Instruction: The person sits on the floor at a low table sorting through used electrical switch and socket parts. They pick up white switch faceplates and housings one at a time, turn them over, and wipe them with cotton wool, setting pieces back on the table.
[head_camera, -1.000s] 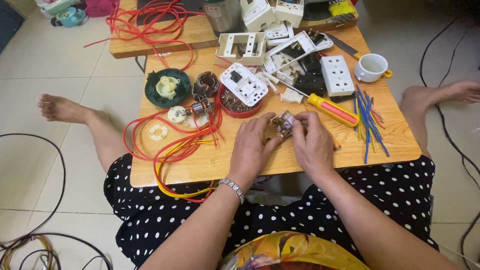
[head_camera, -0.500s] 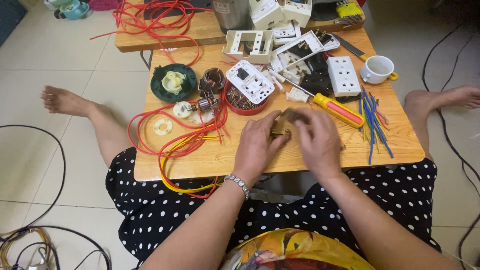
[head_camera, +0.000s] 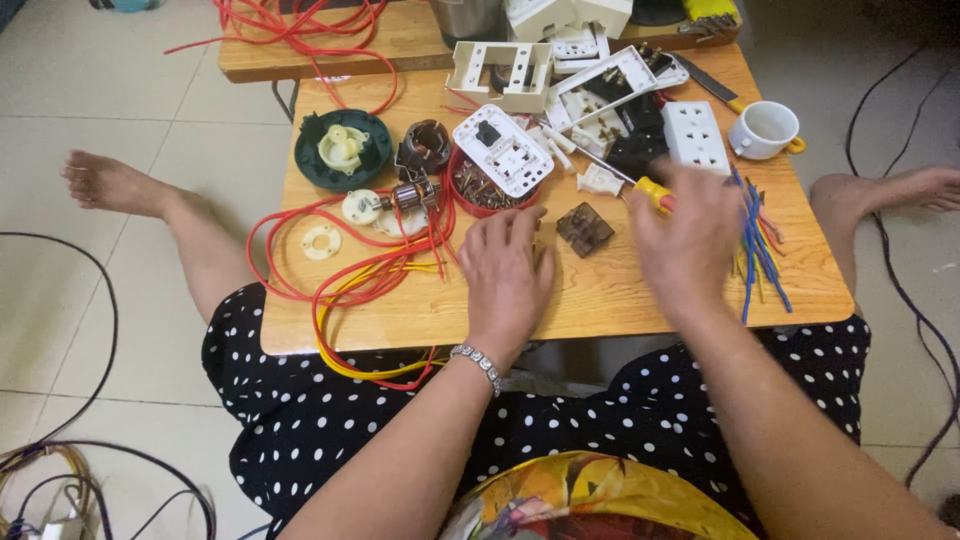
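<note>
The left hand is resting flat, fingers spread, near the surface's front edge. The blurred right hand is closing on the yellow-handled screwdriver, seemingly picking it up; finger state unclear. The small brown part is lying between the hands, apparently awaiting the tip.

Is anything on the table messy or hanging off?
Yes. The red and yellow wires sprawl in loose loops and droop over the front edge of the wooden table, beside the left hand.

Both hands off brown part; right hand moved to screwdriver.
</note>
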